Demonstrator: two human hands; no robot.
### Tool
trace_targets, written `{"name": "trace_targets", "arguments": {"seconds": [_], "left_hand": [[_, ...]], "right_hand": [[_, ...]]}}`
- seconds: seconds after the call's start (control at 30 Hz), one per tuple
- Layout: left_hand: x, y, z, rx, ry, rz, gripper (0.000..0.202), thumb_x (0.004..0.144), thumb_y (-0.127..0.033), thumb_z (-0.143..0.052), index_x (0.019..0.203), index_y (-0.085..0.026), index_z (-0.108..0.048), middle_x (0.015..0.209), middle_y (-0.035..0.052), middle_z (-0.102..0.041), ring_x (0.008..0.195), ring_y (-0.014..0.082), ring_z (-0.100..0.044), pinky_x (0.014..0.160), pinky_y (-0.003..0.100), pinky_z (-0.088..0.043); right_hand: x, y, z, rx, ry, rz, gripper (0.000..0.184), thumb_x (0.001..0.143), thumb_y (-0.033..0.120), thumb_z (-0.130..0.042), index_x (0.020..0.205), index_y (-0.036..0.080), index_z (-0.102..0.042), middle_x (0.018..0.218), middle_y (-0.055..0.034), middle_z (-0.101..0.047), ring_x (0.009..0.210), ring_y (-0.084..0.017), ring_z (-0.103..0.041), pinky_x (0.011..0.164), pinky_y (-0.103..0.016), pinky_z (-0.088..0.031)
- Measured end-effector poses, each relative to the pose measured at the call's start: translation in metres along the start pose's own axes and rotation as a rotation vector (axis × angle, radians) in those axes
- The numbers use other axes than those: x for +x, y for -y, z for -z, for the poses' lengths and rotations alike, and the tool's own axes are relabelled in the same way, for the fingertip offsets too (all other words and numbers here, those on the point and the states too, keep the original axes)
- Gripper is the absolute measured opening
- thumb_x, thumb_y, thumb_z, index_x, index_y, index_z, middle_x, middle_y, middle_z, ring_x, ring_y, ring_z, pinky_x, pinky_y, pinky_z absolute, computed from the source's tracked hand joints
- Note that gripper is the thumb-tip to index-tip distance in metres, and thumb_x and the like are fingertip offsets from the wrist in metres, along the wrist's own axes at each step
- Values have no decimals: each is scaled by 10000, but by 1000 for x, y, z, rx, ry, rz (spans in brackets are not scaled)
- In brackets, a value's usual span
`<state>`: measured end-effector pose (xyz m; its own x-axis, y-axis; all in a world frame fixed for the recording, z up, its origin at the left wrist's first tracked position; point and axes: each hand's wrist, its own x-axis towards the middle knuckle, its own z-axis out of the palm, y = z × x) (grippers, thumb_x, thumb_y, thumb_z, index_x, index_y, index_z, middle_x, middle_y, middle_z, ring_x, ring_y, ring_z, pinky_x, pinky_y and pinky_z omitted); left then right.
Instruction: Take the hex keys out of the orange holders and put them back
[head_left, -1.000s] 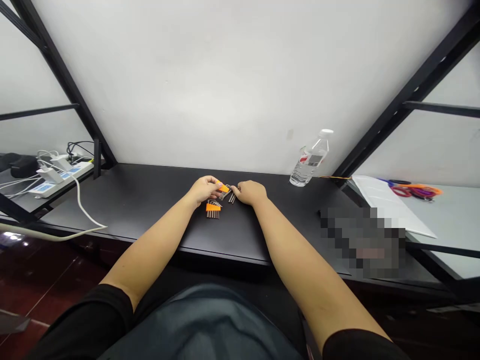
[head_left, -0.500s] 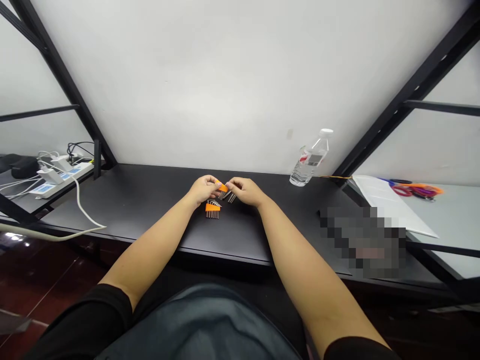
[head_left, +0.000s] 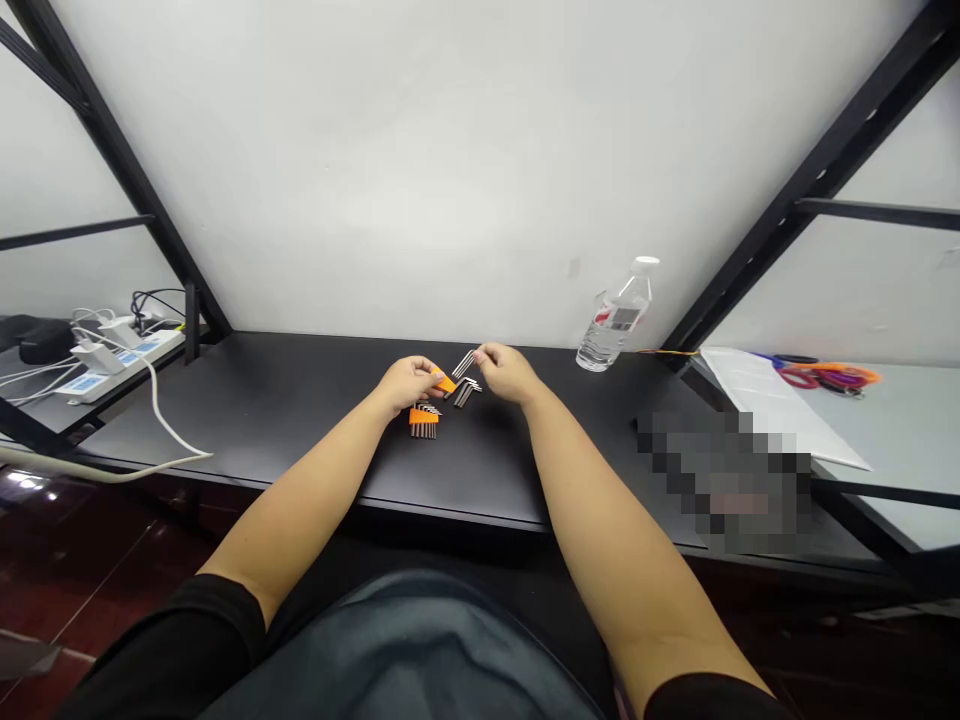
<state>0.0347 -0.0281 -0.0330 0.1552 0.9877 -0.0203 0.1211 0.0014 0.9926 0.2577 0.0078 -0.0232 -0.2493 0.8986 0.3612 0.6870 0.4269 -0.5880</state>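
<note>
Hex keys (head_left: 466, 393), L-shaped steel rods with a bright metallic finish, lie in a small loose group at the middle of the matte black tabletop (head_left: 285, 400). Their upper ends rise toward the right hand (head_left: 510, 372), whose curled fingertips (head_left: 484, 355) reach them, though whether they grip cannot be told. The left hand (head_left: 409, 385) clasps an orange plastic holder (head_left: 445, 382) between fingers and thumb. Just below it, a second orange holder (head_left: 423, 416) lies on the tabletop, dark key shanks fanned toward the viewer. Well to the right stands a clear ribbed plastic water bottle (head_left: 615, 325), white-capped, its red-and-white label unreadable. A white power strip (head_left: 112, 365) with plugged-in adapters sits at far left.
</note>
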Motion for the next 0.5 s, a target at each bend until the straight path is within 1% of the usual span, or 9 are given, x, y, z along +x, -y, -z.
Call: {"name": "trace_targets", "arguments": {"seconds": [0.07,0.1,0.17,0.23,0.3,0.4,0.5], "left_hand": [[0,-1,2,9,-17,10,238,808,-326,-780,830,-157,-613,871,110,-782,713,159,-732,613,223,-463],[0,-1,3,10,-23,10,234,811,-327,-775,830,-158,-615,880,109,-782,712,158,-732,609,221,-461],[0,-2,5,3,-26,3,225,824,-334,-760,842,-160,-618,915,110,-784,720,158,-734,603,222,-458],[1,-3,7,-17,-25,-9,218,834,-338,-750,864,-163,-622,950,111,-784,733,159,-738,600,222,-457],[2,-3,9,-44,-29,-16,224,831,-341,-753,885,-163,-627,961,113,-783,736,160,-738,593,222,-454],[3,-3,9,-59,-24,-10,238,821,-345,-764,893,-161,-632,952,113,-781,720,157,-734,577,217,-449],[1,-3,9,-41,20,-4,230,837,-348,-751,884,-160,-627,961,114,-781,705,147,-730,568,207,-452]], "right_hand": [[-1,-5,8,-17,-6,-68,329,947,420,-434,854,188,-649,773,-41,-663,721,-184,-550,686,-295,-411],[-2,-8,12,-33,35,-95,328,944,417,-445,852,189,-663,789,-45,-680,731,-187,-564,692,-295,-418],[-4,-11,17,-86,196,-122,302,927,410,-499,823,198,-689,818,-48,-710,746,-191,-590,696,-294,-424],[-5,-12,17,-160,363,-125,273,907,398,-555,779,208,-705,832,-52,-728,739,-195,-607,685,-298,-425],[-6,-9,13,-242,449,-132,284,906,400,-580,736,211,-706,826,-67,-733,712,-199,-613,669,-311,-422],[-5,-5,6,-319,461,-157,322,907,436,-603,698,210,-696,812,-86,-733,680,-203,-618,650,-325,-418],[-5,-2,2,-353,455,-176,342,896,470,-626,682,210,-685,801,-91,-733,666,-204,-620,630,-327,-414]]}}
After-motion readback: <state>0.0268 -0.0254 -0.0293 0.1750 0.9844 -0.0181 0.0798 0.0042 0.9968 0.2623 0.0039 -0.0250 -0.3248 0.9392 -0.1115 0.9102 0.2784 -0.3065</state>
